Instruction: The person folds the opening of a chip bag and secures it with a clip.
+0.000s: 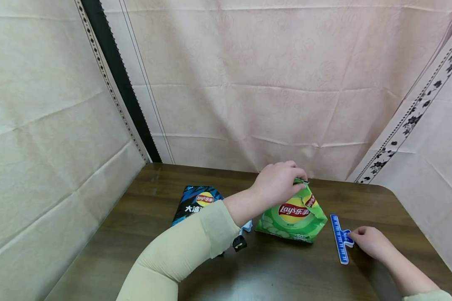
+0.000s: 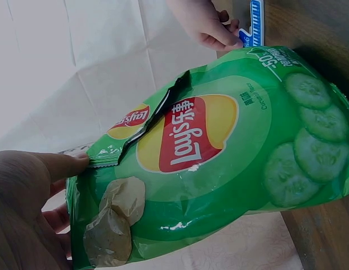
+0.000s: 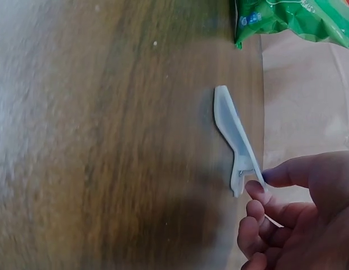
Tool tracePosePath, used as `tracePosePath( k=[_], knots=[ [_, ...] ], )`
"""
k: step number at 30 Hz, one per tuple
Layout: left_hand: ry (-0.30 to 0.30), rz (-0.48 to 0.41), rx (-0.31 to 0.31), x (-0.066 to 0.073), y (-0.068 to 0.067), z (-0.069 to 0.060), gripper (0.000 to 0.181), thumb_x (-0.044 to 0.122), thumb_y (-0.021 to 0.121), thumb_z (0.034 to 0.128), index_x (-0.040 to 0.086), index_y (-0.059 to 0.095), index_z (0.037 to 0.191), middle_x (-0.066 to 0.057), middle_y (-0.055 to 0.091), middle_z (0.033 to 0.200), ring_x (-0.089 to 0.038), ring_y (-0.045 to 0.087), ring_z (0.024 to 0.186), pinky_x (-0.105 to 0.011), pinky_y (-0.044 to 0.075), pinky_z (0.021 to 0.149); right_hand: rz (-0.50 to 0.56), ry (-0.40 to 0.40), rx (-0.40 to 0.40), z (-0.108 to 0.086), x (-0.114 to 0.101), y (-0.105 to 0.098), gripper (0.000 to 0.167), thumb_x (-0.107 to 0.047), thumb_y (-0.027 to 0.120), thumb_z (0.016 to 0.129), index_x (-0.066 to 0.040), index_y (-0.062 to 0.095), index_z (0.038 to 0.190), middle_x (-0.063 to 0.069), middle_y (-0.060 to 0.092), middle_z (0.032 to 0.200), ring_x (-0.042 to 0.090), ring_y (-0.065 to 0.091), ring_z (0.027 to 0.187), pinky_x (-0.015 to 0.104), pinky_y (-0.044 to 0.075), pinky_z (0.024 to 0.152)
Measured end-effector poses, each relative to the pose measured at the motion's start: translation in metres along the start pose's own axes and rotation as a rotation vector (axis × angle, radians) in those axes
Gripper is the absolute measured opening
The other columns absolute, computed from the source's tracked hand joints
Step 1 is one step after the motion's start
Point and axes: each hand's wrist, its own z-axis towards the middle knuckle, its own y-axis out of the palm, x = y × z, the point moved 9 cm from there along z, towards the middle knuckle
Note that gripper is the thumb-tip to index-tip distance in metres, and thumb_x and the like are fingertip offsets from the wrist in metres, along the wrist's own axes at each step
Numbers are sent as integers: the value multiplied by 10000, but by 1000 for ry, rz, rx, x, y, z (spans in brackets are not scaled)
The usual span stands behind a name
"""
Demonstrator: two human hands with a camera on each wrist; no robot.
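In the head view, a green Lay's chip bag [image 1: 291,219] stands on the table, its top edge folded over. My left hand [image 1: 278,184] pinches that folded top, thumb on the front, as the left wrist view also shows with the chip bag [image 2: 197,146]. To the right, my right hand [image 1: 371,240] pinches the tab of a blue and white bag clip [image 1: 339,240]. Seen edge-on in the right wrist view, the bag clip [image 3: 233,129] looks white, and thumb and finger hold one end of it. The clip is apart from the bag.
A black and blue Lay's bag [image 1: 196,202] lies behind my left forearm, which partly hides it. By that sleeve sit a small black object [image 1: 240,243] and a light blue piece [image 1: 247,226], both unclear. Pale cloth [image 1: 248,83] hangs behind the wooden table [image 1: 109,251].
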Motion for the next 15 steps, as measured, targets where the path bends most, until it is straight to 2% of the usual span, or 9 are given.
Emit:
tracePosePath(
  k=[6, 15],
  knots=[
    [-4, 6, -5, 0, 0, 0, 232, 436, 652, 946, 364, 706, 1160, 148, 604, 1094, -32, 575, 940, -240, 470, 813, 17, 17, 6, 0, -2, 0, 352, -231, 538, 970, 109, 627, 994, 122, 595, 840, 239, 529, 774, 344, 398, 640],
    [-4, 9, -4, 0, 0, -1, 233, 439, 646, 949, 366, 705, 1163, 145, 605, 1105, -34, 578, 952, -243, 472, 822, 54, 26, 17, -3, -9, 2, 310, -201, 474, 1011, 98, 555, 1007, 144, 559, 856, 247, 514, 776, 339, 384, 633]
  ],
)
